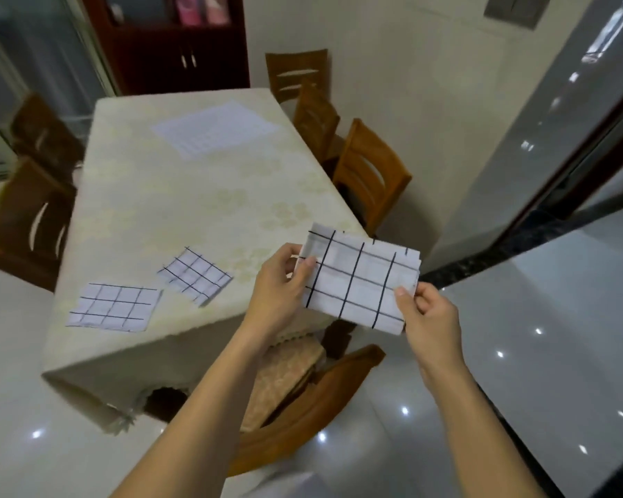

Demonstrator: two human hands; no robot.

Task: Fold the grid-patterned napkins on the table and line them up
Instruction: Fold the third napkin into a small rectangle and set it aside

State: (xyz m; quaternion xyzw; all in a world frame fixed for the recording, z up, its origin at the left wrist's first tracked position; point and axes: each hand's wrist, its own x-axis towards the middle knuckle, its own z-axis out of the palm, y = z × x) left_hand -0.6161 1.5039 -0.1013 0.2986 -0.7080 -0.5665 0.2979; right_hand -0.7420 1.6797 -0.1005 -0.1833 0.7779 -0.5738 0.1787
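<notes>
I hold a folded white napkin with black grid lines in the air over the table's near right corner. My left hand pinches its left edge, and my right hand pinches its lower right corner. Two more folded grid napkins lie on the cream tablecloth: one flat near the front left edge, the other to its right, turned at an angle. A large unfolded napkin with a fine grid lies spread at the far end of the table.
Wooden chairs stand around the table: two on the left, several on the right, and one with a cushion tucked in below my hands. A dark cabinet stands behind. Glossy tiled floor surrounds the table.
</notes>
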